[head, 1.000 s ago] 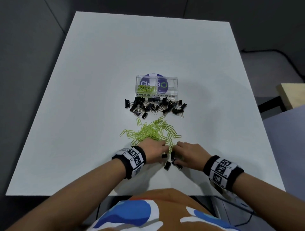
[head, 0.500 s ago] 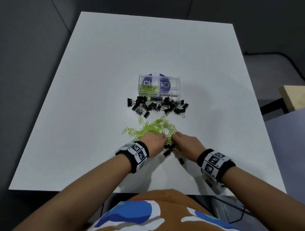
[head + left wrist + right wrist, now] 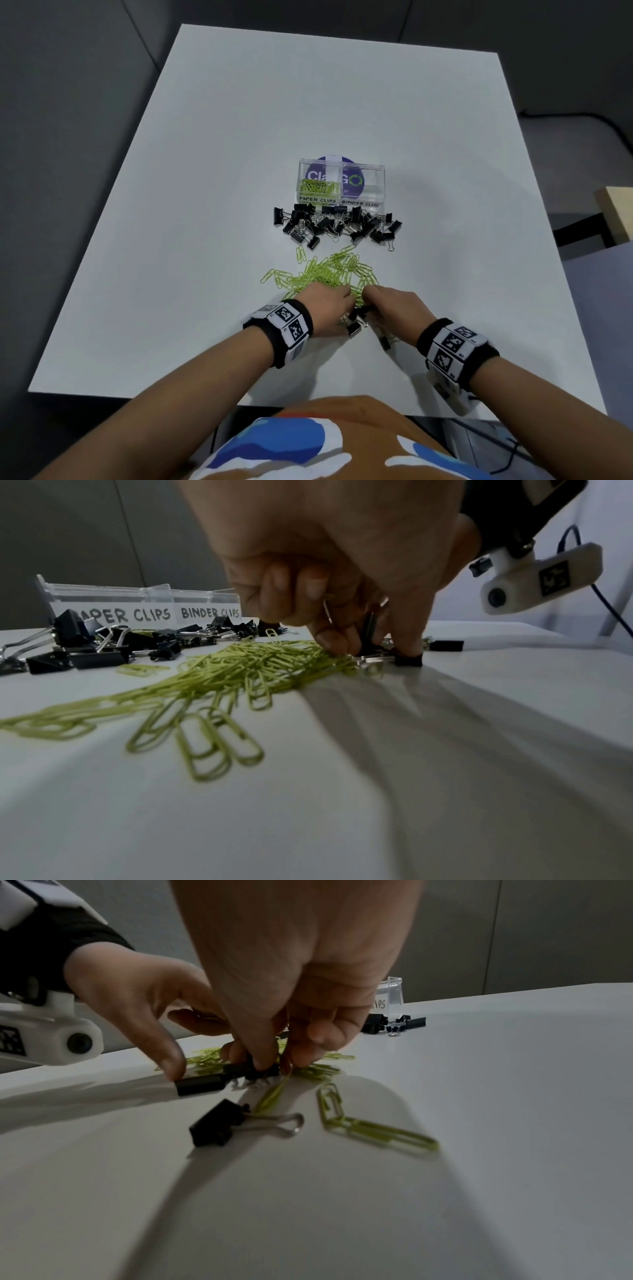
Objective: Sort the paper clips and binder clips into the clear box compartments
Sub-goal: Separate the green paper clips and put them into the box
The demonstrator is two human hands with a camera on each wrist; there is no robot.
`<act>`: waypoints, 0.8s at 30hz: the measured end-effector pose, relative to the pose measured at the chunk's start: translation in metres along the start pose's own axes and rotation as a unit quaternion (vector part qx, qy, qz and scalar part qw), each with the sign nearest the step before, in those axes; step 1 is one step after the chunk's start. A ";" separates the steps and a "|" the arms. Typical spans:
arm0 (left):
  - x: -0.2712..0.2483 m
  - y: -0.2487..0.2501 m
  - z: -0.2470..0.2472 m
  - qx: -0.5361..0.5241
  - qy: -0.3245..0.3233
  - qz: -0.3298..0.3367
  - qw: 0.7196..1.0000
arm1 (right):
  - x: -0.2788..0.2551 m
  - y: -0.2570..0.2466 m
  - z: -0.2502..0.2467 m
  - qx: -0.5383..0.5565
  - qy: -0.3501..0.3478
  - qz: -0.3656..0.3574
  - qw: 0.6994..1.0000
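Both hands have slid up-table since a second ago, from the near edge of the green pile into it; the loose black clips they were over now sit at their 6 o'clock

Left hand: fingers curled down, tips working in among the paper clips, thumb tip on a black binder clip. Can't tell from any view whether it actually has one pinched

Right hand: fingers bunched down around a black binder clip and green wire at the pile's near edge. Looks like a pinch, but what exactly it grips is hidden by the fingers

Clear box at 12 o'clock from the hands, well apart from them. Left compartment, labelled PAPER CLIPS, holds a small bunch of green clips. Right compartment, labelled BINDER CLIPS, looks to have nothing in it

Black binder clip heap lies just in front of the box, between box and green pile. One more binder clip and a couple of linked paper clips lie on the table at 6 o'clock of the right hand

Progress, my read: early. A minority of paper clips boxed, no binder clips boxed. Most of both kinds left. Current step seems to be pulling stray binder clips out of the green pile so the two kinds are separated before loading
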State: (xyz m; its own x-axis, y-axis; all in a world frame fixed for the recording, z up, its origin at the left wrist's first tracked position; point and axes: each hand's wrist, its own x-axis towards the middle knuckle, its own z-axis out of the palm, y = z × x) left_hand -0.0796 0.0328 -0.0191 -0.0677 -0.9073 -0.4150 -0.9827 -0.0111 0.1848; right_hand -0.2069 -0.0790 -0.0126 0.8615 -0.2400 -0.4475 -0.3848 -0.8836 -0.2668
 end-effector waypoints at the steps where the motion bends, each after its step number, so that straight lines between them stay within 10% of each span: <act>1: 0.000 0.000 0.000 0.004 -0.006 0.001 1.000 | 0.000 0.000 0.001 0.002 0.001 0.002 1.000; 15: -0.001 -0.019 -0.008 0.006 0.042 0.081 0.996 | 0.026 0.017 -0.028 0.131 0.101 0.040 0.985; 24: 0.024 -0.092 -0.047 -0.036 0.148 -0.158 0.976 | 0.084 0.024 -0.060 0.220 0.150 0.090 0.960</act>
State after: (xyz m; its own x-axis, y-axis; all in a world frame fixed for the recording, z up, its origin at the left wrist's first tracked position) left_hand 0.0170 -0.0079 -0.0039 0.3000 -0.9352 -0.1881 -0.9308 -0.3301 0.1566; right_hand -0.1236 -0.1450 -0.0054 0.7988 -0.5361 -0.2729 -0.5828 -0.5769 -0.5723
